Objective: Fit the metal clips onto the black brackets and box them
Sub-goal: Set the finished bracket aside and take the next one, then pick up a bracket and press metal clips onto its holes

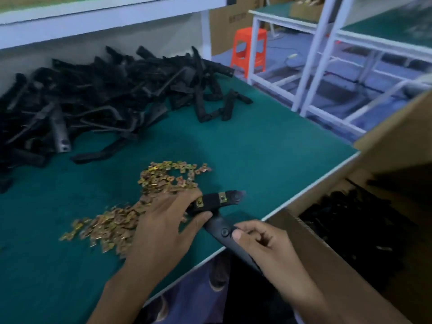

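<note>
Dim, bluish light; soft motion blur throughout, wide-angle bending at edges.

The black angled plastic bracket (211,202) looks matt and smooth. The small gold-toned metal clips (117,225) glint. The green table mat (257,148) is dull, and the brown cardboard box (327,265) is matt.

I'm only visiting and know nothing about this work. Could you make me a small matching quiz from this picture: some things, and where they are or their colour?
Things:
1 bracket pile
2 clips
3 stool
4 held bracket

Descriptions:
a orange, on the floor
b gripped by left hand and right hand
c black, back left of the table
d gold, loose on the table

Pairs: 1-c, 2-d, 3-a, 4-b
</note>
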A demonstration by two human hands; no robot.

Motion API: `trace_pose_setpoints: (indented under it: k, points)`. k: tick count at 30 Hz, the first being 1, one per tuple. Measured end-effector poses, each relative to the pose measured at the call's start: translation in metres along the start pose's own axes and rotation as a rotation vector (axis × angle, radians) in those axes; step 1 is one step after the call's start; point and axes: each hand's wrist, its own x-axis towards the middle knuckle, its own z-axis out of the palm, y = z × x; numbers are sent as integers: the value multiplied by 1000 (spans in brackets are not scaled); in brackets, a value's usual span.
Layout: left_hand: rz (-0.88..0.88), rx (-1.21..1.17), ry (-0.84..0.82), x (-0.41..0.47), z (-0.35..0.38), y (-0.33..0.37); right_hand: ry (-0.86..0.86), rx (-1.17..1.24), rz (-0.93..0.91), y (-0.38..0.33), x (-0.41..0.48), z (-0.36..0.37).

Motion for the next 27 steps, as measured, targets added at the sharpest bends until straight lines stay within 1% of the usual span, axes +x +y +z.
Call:
trace_pose_setpoints:
  k: [2, 4, 8, 9, 10, 11, 13, 14, 16, 17, 18, 20, 22, 24, 27]
  points:
    - [22, -24, -39, 3, 22, 20, 75, 14, 86, 9, -26, -24]
    - [49, -45, -119, 4, 44, 43, 138, -1, 189, 19, -55, -51]
    - [84, -199, -315, 2, 78, 86, 125, 186, 426, 28, -112, -101]
    - [102, -225, -336, 1, 84, 93, 147, 225, 468, 28, -121, -109]
    - [113, -244, -339, -1, 88, 99, 202, 276, 498, 29, -127, -117]
    - [107, -260, -336, -1, 89, 103, 302, 346, 509, 30, -128, -124]
    - [73, -273, -315, -1, 89, 105, 556, 533, 482, 28, -121, -139]
    - [55, -272, -305, -2, 87, 104, 650, 633, 455, 25, -114, -146]
    - [19, -253, -287, -4, 80, 96, 731, 790, 410, 19, -100, -155]
    - [-4, -235, -267, -5, 75, 90, 742, 809, 405, 19, -93, -154]
    - [-27, -217, -237, -6, 70, 82, 736, 770, 416, 18, -86, -149]
    - [-85, -193, -179, -11, 58, 59, 674, 591, 450, 16, -70, -130]
    - [-203, -214, -152, -14, 41, 32, 520, 445, 408, 12, -50, -102]
    - [-300, -203, -94, -13, 24, 0, 366, 279, 255, 10, -27, -68]
    - [-447, -119, -6, -8, -1, -50, 193, -145, -62, 4, 8, -14]
